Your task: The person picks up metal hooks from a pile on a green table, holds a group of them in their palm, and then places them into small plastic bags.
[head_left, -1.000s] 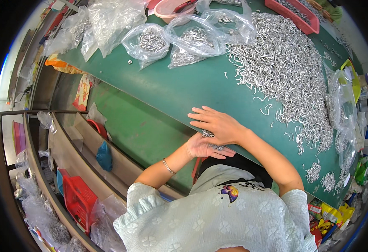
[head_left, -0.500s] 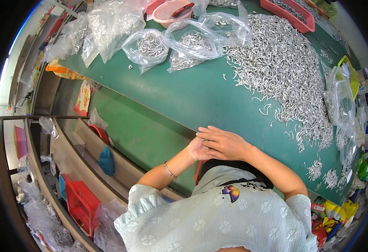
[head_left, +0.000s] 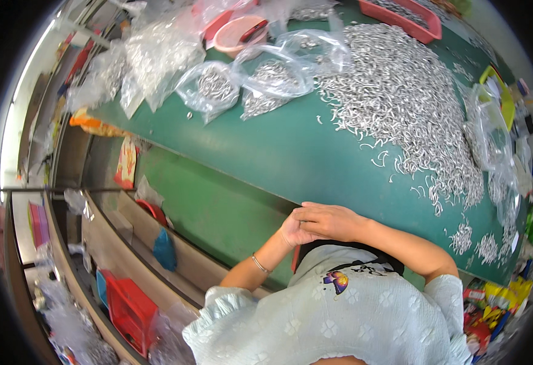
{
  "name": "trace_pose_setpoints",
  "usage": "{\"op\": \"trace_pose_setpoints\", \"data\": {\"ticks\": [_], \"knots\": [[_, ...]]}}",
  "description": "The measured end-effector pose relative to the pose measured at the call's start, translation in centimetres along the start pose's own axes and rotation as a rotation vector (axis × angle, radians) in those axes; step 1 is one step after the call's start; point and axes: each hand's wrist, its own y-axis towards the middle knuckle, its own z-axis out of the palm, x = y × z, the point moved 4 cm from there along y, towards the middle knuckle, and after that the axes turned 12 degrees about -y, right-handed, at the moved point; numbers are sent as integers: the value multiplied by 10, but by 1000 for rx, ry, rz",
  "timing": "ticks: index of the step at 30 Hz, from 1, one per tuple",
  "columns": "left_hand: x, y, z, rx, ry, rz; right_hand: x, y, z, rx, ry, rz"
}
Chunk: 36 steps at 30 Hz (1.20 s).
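Metal bits (head_left: pixel 400 97), small, bent and silver, heaped in one big pile on the far right part of the green table (head_left: pixel 291 158). More of them in little heaps (head_left: pixel 461 238) near the right edge, and some loose ones in between.

Right hand (head_left: pixel 330 220) laid over left hand (head_left: pixel 292 233), touching, right at the near edge of the table. Well apart from the big pile. Cannot tell if anything sits under the fingers or in the palms; too hidden to see. Thin bracelet (head_left: pixel 259 264) on the left wrist.

Could go wrong, maybe: loose bits so near the rim could get knocked off by a sleeve or an arm and drop down onto the lower shelf (head_left: pixel 217 207) or the floor. Big pile could slide and mix with the little heaps if bumped. Tiny bits held over the edge could slip out too.

Clear bags (head_left: pixel 214 85) with more bits at the far side. Pink bowl (head_left: pixel 236 35) and red tray (head_left: pixel 409 15) behind them. Down on the left, a red bin (head_left: pixel 129 310), a blue thing (head_left: pixel 164 250) and more bags in a busy, messy work room.
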Motion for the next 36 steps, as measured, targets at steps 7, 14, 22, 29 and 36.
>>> {"op": "trace_pose_setpoints", "data": {"ticks": [7, 14, 22, 29, 36], "knots": [[28, -17, 67, -9, 25, 135, 5, -10, 4, -4, 64, 75], [20, -21, 44, -23, 124, 201, 9, -15, 3, 85, 98, 73], [21, -21, 26, -212, 228, 253, 13, -23, 14, 34, 99, 36], [46, -43, 70, 33, 753, 381, 26, -30, 10, -6, 71, 13], [27, -41, 21, 5, 284, 267, 41, -18, -7, -94, 64, -100]]}}
